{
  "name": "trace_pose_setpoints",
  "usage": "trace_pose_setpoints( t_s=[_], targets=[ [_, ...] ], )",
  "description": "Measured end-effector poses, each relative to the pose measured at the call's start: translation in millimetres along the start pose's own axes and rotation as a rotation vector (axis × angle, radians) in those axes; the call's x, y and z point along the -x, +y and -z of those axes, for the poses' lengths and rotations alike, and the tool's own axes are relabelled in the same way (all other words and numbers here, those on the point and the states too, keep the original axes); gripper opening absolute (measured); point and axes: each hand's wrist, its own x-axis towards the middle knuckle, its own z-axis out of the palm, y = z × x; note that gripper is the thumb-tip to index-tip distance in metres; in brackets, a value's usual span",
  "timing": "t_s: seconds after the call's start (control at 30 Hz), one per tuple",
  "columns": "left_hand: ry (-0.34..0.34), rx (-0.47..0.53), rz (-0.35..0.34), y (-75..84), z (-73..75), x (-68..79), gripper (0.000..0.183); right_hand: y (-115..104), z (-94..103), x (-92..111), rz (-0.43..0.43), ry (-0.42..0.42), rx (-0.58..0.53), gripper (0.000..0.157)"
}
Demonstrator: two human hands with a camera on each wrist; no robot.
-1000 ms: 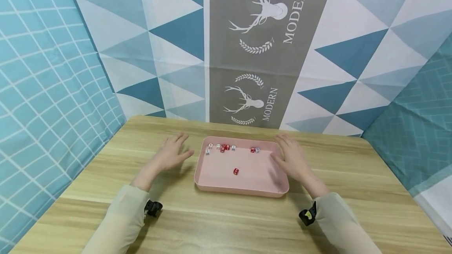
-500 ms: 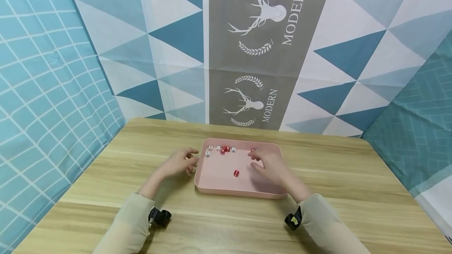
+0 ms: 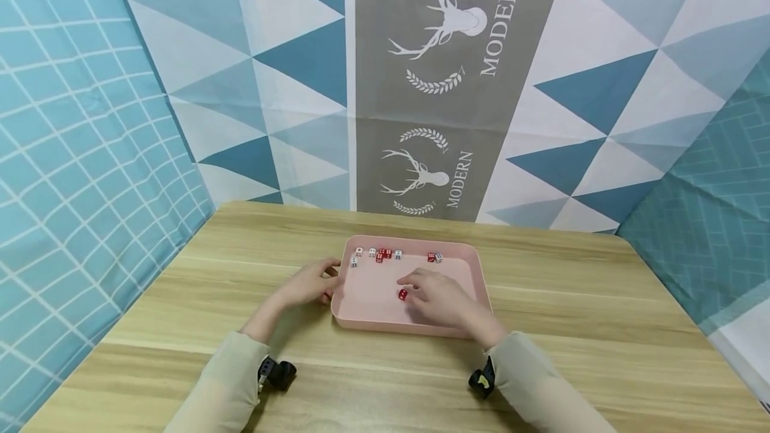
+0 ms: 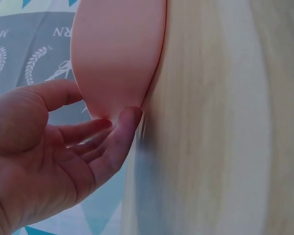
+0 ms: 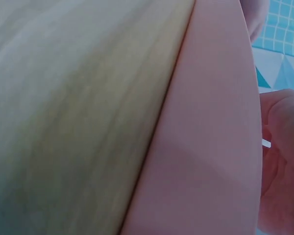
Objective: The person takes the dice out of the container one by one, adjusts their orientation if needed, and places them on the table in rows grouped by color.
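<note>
A shallow pink tray (image 3: 375,306) lies on the wooden table. My left hand (image 3: 309,284) is at its left end; in the left wrist view the thumb reaches over the rim and the curled fingers (image 4: 121,128) touch the outer wall. Inside the tray, my right hand (image 3: 442,299) hovers with thumb and forefinger apart around a single red die (image 3: 402,295). In the right wrist view, the tray's wall hides much of that hand (image 5: 284,156). Along the tray's far side sit several red dice (image 3: 381,254) and white dice (image 3: 372,252), with a red and white pair (image 3: 434,257) farther right.
The wooden table (image 3: 385,386) extends around the tray on all sides. Patterned cloths (image 3: 301,119) hang behind it and at both sides. A black wrist camera (image 3: 280,375) sits at the left cuff, another wrist camera (image 3: 481,381) at the right.
My right hand has come from the tray's right rim leftward, over the inside, to the lone red die. My left hand has moved right and now touches the tray's left end.
</note>
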Motion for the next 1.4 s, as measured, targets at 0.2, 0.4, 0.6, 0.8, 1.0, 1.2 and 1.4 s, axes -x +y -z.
trace_pose_setpoints(
  t_s=[0.2,0.4,0.6,0.8,1.0,1.2,1.4],
  targets=[
    [0.003,0.041,0.038,-0.3,-4.1,0.6,0.052,-3.3,-6.9,-0.1,0.053,-0.024,0.018,0.028],
    [-0.014,0.116,0.037,-2.7,-4.6,2.3,0.055,-8.4,-9.3,-1.2,0.015,-0.048,0.030,0.031],
    [-0.014,0.130,0.034,-5.6,-4.0,1.7,0.055,-11.2,-11.7,-2.7,0.003,-0.041,0.026,0.027],
    [-0.037,0.157,0.022,-6.0,-1.8,2.7,0.056,-10.4,-14.7,-5.4,0.013,-0.014,-0.012,0.018],
    [-0.054,0.155,0.038,-5.8,-0.8,-1.8,0.056,-9.1,-14.8,-6.7,-0.004,0.001,-0.049,0.015],
    [-0.061,0.166,0.031,-6.9,-0.6,-4.3,0.056,-11.2,-12.1,-7.9,-0.021,-0.006,-0.060,0.011],
    [-0.089,0.176,0.006,-9.0,1.2,0.1,0.056,-17.0,-10.5,-7.0,-0.044,-0.012,-0.073,0.013]
  ],
)
